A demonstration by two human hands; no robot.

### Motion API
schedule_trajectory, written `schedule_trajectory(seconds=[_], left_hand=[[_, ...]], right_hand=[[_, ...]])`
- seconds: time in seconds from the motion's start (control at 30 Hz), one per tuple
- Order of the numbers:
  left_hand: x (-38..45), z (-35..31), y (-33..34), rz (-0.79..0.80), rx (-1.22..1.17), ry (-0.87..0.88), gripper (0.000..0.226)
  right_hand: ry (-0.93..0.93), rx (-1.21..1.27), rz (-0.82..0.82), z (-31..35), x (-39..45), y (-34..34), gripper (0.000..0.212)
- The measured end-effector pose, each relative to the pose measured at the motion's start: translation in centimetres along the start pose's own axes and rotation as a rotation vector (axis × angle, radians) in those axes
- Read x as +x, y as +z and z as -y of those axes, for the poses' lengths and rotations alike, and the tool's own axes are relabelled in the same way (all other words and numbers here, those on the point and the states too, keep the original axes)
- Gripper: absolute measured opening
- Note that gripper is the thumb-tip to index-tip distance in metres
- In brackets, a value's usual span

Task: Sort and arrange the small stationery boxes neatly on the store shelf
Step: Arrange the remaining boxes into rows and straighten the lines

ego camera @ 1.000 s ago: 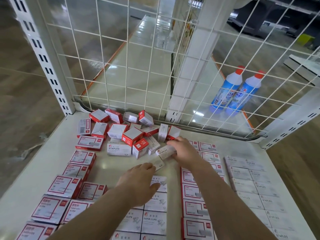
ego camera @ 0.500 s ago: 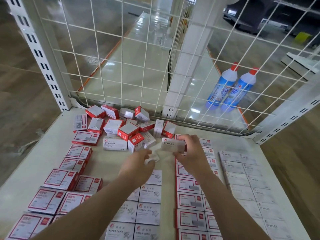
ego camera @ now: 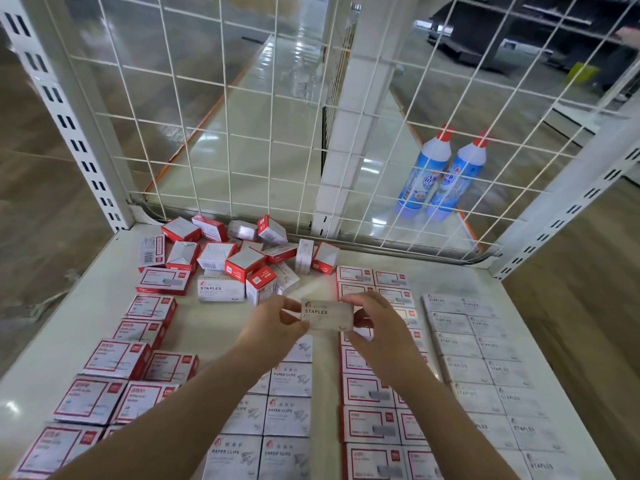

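A white staples box (ego camera: 327,314) is held above the middle of the white shelf (ego camera: 214,323), label up. My left hand (ego camera: 273,323) pinches its left end and my right hand (ego camera: 375,322) grips its right end. A jumbled pile of red-and-white and white boxes (ego camera: 239,261) lies at the back of the shelf. Neat rows lie nearer me: red-bordered boxes at the left (ego camera: 117,358), white paper clip boxes (ego camera: 287,414) in the middle, red-bordered boxes (ego camera: 367,393) right of centre, white staples boxes (ego camera: 485,372) at the right.
A white wire grid panel (ego camera: 242,133) closes the back of the shelf, with slotted uprights (ego camera: 72,133) at both sides. Behind the grid two blue bottles with red caps (ego camera: 440,171) stand on another shelf. Wooden floor lies to the left and right.
My right hand lifted a white staples box from the pile's edge and brought it toward me. My left hand came up and took hold of its left end.
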State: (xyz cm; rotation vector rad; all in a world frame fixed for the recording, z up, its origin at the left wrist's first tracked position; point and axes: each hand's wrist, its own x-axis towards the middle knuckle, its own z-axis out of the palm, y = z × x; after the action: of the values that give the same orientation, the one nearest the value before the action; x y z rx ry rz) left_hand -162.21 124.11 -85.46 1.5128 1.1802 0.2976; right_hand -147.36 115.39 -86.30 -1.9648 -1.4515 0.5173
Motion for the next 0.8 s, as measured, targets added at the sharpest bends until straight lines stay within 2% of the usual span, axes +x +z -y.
schedule_trajectory(seconds=[0.57, 0.67, 0.8], left_hand=[[-0.6, -0.5, 3.4, 0.025, 0.065, 0.015, 0.024], [-1.1, -0.8, 4.6, 0.009, 0.242, 0.04, 0.037], [-2.1, -1.7, 7.1, 0.072, 0.616, 0.205, 0.044]], right_hand=[[0.047, 0.035, -0.062, -1.8, -2.4, -2.9, 0.046], [0.113, 0.024, -0.088, -3.3, -3.0, -3.6, 0.043], [0.204, 0.022, -0.116, -5.8, -4.0, -4.9, 0.043]])
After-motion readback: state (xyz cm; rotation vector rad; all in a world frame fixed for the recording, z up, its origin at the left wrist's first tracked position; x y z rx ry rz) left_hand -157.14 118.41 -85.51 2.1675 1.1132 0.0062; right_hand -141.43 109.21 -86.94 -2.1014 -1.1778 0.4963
